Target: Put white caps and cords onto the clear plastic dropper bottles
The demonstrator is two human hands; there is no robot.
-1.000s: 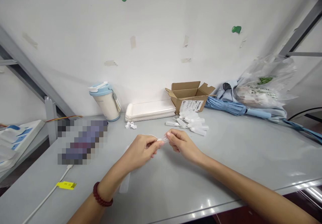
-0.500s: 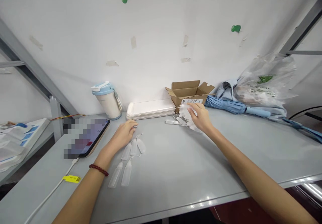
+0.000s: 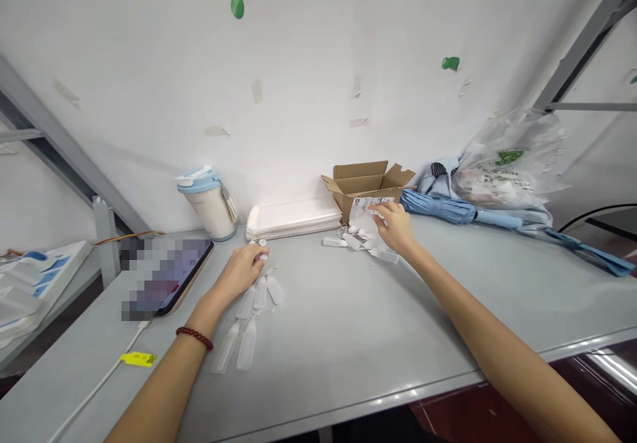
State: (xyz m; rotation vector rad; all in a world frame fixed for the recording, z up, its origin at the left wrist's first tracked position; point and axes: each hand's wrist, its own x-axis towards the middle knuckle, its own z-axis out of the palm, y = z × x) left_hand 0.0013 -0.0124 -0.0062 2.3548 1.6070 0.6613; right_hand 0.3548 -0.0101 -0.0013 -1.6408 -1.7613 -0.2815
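Note:
My left hand [image 3: 241, 270] rests on the table with its fingers pinched at small white round pieces [image 3: 263, 249]; their kind is too small to make out. Just in front of its wrist lie several translucent plastic tags [image 3: 247, 343] with narrow necks and thin loops. My right hand [image 3: 395, 226] is raised before the cardboard box [image 3: 343, 204], thumb and fingers closed on a bunch of similar translucent plastic tags [image 3: 359, 219]. Beneath these fingers, more tags [image 3: 385, 256] are spread on the table in a loose pile.
A stack of white trays [image 3: 293, 221] stands against the wall beside a blue-lidded cup [image 3: 212, 207]. At left lie a phone [image 3: 186, 277] and its cable [image 3: 97, 390]. A folded blue umbrella [image 3: 440, 206] and a plastic bag [image 3: 502, 178] lie at the right.
Tags under my right hand have spread out on the table, with one now plainly lying to the right. White pieces show more clearly at my left fingertips. The view has shifted slightly.

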